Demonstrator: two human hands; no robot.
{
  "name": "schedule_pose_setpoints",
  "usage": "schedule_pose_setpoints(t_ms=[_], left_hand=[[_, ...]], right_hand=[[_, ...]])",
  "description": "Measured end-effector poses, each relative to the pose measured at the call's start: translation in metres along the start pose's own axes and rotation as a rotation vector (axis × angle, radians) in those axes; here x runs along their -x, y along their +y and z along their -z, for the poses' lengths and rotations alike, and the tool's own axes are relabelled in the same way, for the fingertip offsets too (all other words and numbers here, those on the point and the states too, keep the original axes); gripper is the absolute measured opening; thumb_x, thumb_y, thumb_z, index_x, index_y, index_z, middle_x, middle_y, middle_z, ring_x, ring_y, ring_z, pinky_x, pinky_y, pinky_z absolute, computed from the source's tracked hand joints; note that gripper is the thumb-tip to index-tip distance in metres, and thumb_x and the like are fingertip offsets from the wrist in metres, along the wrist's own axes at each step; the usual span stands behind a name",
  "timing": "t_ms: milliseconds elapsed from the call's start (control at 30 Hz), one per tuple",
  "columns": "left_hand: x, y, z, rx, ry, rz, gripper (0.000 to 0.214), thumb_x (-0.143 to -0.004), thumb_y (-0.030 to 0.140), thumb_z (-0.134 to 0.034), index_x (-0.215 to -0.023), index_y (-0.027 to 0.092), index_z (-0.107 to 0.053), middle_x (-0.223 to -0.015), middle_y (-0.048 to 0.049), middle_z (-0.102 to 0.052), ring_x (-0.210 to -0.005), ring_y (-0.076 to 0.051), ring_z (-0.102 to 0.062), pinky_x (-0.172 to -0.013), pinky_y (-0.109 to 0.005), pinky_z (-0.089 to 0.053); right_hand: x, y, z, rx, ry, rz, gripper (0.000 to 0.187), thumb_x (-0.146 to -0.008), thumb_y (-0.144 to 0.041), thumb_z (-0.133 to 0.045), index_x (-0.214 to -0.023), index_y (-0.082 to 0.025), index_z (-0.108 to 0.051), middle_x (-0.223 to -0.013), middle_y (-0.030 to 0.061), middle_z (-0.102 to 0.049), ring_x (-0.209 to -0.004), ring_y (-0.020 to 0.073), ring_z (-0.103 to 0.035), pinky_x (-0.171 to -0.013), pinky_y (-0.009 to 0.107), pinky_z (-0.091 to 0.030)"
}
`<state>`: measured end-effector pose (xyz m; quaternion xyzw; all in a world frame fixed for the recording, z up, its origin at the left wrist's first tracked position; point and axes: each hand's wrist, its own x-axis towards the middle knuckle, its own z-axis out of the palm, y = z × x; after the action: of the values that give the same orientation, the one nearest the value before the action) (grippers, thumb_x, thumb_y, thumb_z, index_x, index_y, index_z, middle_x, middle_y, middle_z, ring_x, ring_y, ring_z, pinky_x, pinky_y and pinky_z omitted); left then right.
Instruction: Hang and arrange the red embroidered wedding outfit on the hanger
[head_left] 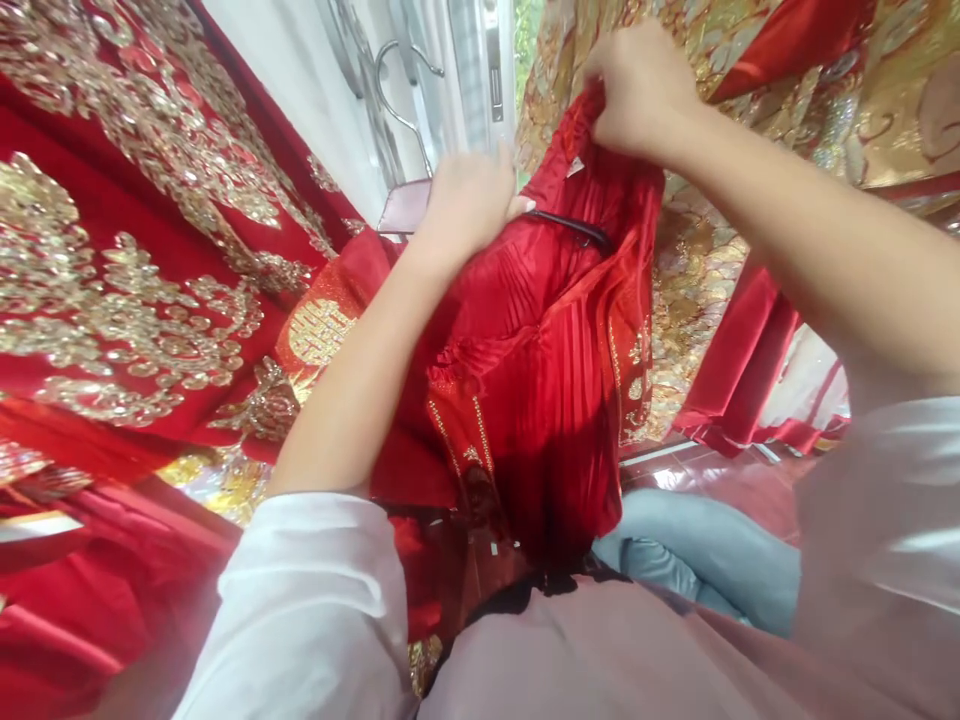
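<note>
Gripping red pleated garment (540, 370): right hand (645, 85) clamped at top, left hand (469, 200) clamped just below.

A red robe (142, 260) with gold embroidery fills the view from nine to eleven o'clock. At twelve, wire hooks (397, 90) hang by a white window frame (480, 60). Gold brocade (847, 90) drapes at one to two. Blue-grey cloth (705, 560) lies near five.

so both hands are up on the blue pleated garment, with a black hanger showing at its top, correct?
Not quite: the pleated garment is red, not blue. The head view shows the left hand and right hand gripping its top, with the black hanger showing there.
</note>
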<state>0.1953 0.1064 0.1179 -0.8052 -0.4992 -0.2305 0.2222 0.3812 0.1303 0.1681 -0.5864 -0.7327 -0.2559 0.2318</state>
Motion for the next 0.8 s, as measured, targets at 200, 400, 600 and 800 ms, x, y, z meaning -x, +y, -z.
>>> schedule_pose_setpoints(t_ms=[200,400,600,800], left_hand=[[0.001,0.006,0.006,-0.070,-0.060,0.015,0.051,-0.088,0.046,-0.042,-0.124,0.012,-0.054,-0.106,-0.0154,-0.064,-0.106,-0.036,-0.053,-0.087,-0.048,-0.035],[-0.002,0.009,0.001,-0.029,-0.033,-0.016,0.043,-0.086,0.043,-0.038,-0.112,0.021,-0.064,-0.105,-0.0116,-0.066,-0.107,-0.036,-0.051,-0.089,-0.049,-0.035],[-0.007,0.010,-0.003,-0.138,-0.045,0.003,0.040,-0.085,0.030,-0.034,-0.103,0.020,-0.068,-0.099,-0.0119,-0.069,-0.099,-0.033,-0.056,-0.083,-0.048,-0.038],[-0.001,0.007,0.005,-0.127,-0.116,-0.059,0.053,-0.088,0.035,-0.029,-0.135,0.016,-0.044,-0.111,-0.0118,-0.064,-0.104,-0.030,-0.054,-0.086,-0.048,-0.040]], right_hand=[[0.012,0.056,0.000,0.168,-0.117,0.240,0.023,-0.075,-0.009,-0.064,-0.097,-0.014,-0.067,-0.068,-0.0028,-0.051,-0.079,0.0119,-0.053,-0.084,0.036,-0.044],[0.008,0.063,-0.006,0.112,-0.092,0.279,0.029,-0.075,-0.007,-0.058,-0.101,-0.015,-0.068,-0.064,-0.0021,-0.050,-0.067,0.0129,-0.045,-0.075,0.036,-0.046],[0.044,-0.040,0.035,0.072,0.064,0.182,0.044,-0.075,-0.003,-0.045,-0.116,-0.008,-0.061,-0.111,0.0186,-0.061,-0.107,0.0354,-0.057,-0.083,0.045,-0.047],[0.134,-0.112,-0.022,-0.048,-0.257,0.374,0.046,-0.090,-0.005,-0.019,-0.119,-0.008,-0.054,-0.090,0.0202,-0.065,-0.082,0.0258,-0.064,-0.062,0.034,-0.046]])
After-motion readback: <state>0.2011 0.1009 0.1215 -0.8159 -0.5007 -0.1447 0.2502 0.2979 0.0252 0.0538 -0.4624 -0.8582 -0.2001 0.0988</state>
